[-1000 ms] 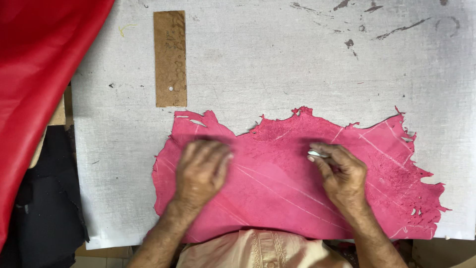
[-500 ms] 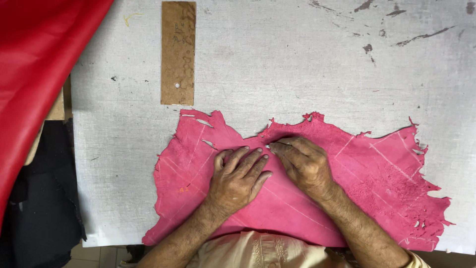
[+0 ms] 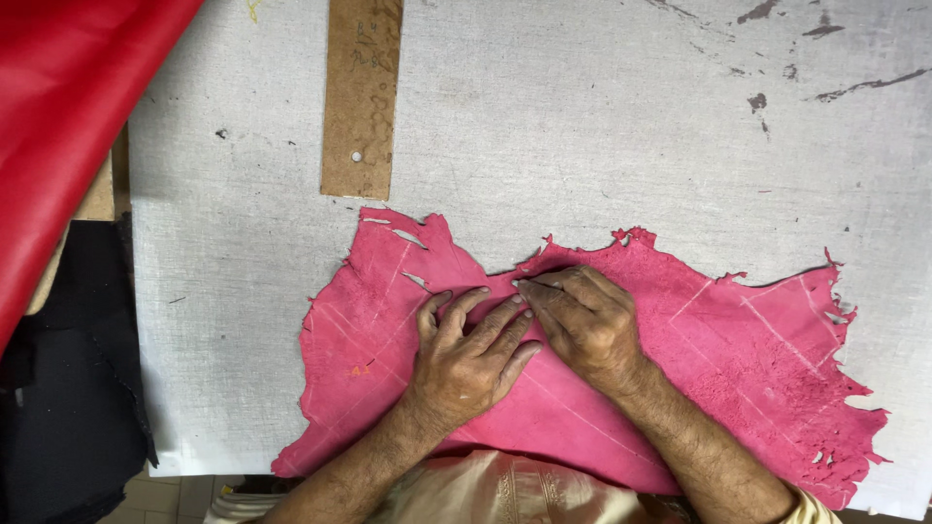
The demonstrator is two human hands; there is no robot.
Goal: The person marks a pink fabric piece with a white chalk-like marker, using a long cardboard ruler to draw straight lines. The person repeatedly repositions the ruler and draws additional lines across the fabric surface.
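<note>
A ragged-edged pink leather hide point(image 3: 767, 364) with faint chalk lines lies flat on the white worktable point(image 3: 602, 126). My left hand point(image 3: 466, 354) presses flat on its middle with the fingers spread. My right hand point(image 3: 582, 325) sits just to the right, touching the left fingertips. Its fingers are closed around a thin tool point(image 3: 524, 284), and only the tool's tip shows, resting on the hide near the notch in the upper edge.
A long brown strip point(image 3: 361, 97) with a small hole lies on the table above the hide. Glossy red leather point(image 3: 68, 116) drapes over the table's left corner. Dark material point(image 3: 58, 388) hangs below it. The table's front edge runs under my forearms.
Both hands have come together at the middle of the hide: the left slid right, the right slid left and up to the notch. The hide stays in place.
</note>
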